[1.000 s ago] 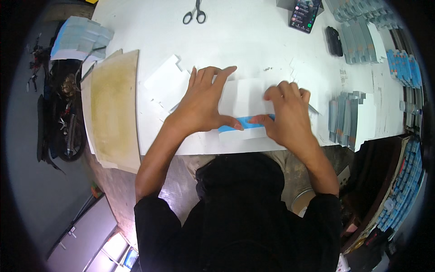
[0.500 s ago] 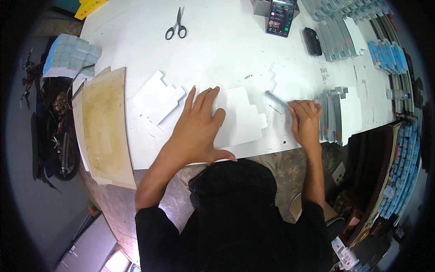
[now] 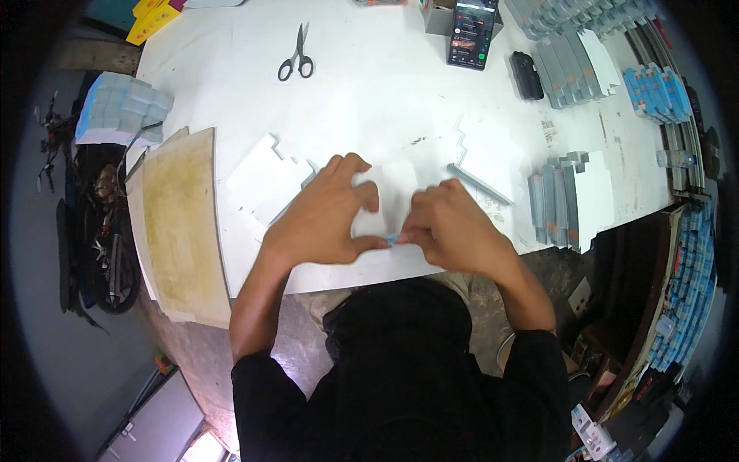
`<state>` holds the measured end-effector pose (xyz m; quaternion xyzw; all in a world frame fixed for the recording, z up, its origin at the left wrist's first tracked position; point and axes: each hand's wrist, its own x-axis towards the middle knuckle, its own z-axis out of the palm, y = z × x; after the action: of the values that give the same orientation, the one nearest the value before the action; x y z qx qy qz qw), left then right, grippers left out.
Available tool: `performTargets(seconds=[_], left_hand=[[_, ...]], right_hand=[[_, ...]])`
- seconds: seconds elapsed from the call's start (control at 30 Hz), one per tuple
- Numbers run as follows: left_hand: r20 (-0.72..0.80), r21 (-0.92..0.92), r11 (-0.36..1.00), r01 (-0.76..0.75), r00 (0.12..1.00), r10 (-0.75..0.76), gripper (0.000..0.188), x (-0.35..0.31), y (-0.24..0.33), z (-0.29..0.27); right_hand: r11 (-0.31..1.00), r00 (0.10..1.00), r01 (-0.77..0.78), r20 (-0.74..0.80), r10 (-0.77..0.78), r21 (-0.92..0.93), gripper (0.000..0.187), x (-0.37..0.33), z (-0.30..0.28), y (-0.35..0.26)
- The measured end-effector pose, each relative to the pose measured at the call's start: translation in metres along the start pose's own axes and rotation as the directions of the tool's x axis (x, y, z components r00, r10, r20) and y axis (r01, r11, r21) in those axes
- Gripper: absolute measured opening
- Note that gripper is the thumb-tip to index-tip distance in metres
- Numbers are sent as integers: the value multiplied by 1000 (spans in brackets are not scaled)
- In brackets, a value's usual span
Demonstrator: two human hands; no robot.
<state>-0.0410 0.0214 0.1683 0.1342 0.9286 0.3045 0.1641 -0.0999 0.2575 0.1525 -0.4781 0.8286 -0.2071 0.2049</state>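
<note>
A white die-cut card sheet [image 3: 389, 192] lies on the table in front of me, between my hands. My left hand [image 3: 327, 212] is curled over its left side, thumb along the near edge. From the right, my right hand [image 3: 454, 227] pinches the near edge, its thumb and fingertips close to my left thumb. A small strip of blue shows between the thumbs, where the edge is turned up. My palms and fingers hide much of the sheet. Left of my left hand is a small stack of white stepped card blanks [image 3: 265, 177]. A similar white card piece with a grey edge [image 3: 493, 169] lies beyond my right hand.
Scissors [image 3: 296, 58] lie at the far side of the white table [image 3: 369, 85]. A phone [image 3: 471, 35] leans on a grey box, near a black case [image 3: 526, 75]. Folded grey-edged cards [image 3: 566, 200] stand at right. Yellowish boards [image 3: 181, 223] lie at the left edge.
My right hand has let go of the grey-edged card piece on the right and moved left to the sheet's near edge. My left thumb has met it there, and blue now shows.
</note>
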Motion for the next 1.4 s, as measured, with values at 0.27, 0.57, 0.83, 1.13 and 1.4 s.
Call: performTargets(seconds=[0.27, 0.57, 0.83, 1.13, 1.4], left_hand=[[-293, 130, 989, 72, 956, -31, 97, -8, -4, 10], [-216, 105, 994, -9, 976, 32, 64, -24, 8, 25], [-172, 175, 984, -42, 982, 72, 57, -19, 4, 33], [-52, -42, 998, 53, 997, -55, 69, -5, -14, 9], [-324, 102, 994, 35, 946, 0, 116, -19, 3, 10]], right_hand=[[973, 951, 185, -224, -212, -137, 35, -4, 33, -8], [935, 827, -330, -516, 222, -126, 32, -73, 38, 96], [977, 903, 163, -377, -205, -139, 33, -37, 50, -15], [992, 964, -121, -241, 110, -30, 37, 8, 17, -8], [983, 937, 183, -297, -185, -34, 31, -16, 31, -8]])
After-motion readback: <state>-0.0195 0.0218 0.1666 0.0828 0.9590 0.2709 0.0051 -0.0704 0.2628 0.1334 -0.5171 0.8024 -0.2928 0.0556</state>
